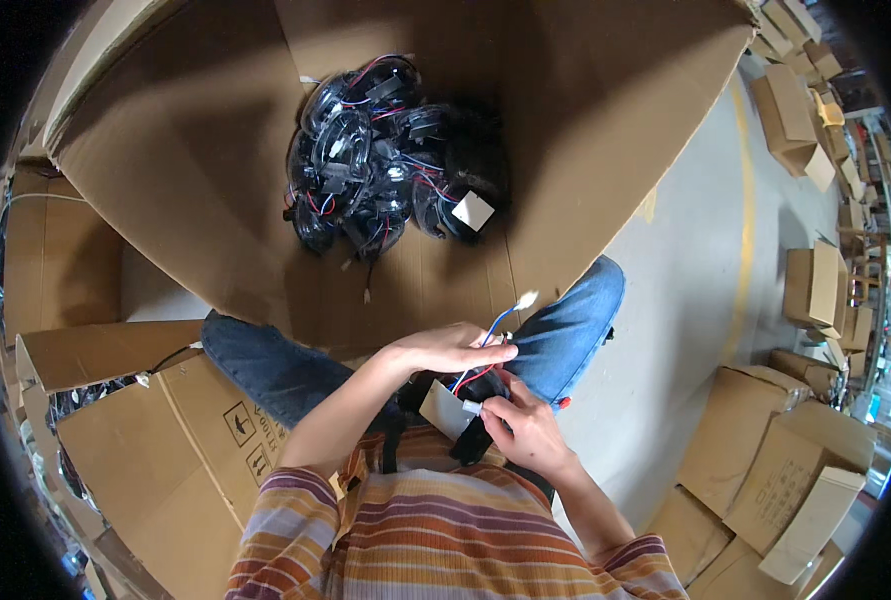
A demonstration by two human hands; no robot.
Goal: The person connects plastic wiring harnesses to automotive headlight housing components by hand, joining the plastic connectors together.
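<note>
At my lap, my left hand (448,350) is closed over a dark part with wires, most of it hidden beneath the fingers. A blue wire (498,322) rises past those fingers and ends in a small white connector (527,300). Red wires (476,378) run below the same hand. My right hand (525,428) is closed in a pinch on another small pale plug (472,407). Beside it lies a white card or label (443,407) against the dark part. Black straps or sleeves hang just below.
In front of me a large open cardboard box (585,150) holds a pile of clear-and-black wired units (350,150), one bearing a white label (472,211). More cartons (155,440) stand at the left, with others (765,460) at the right. A yellow line (747,220) crosses the grey floor.
</note>
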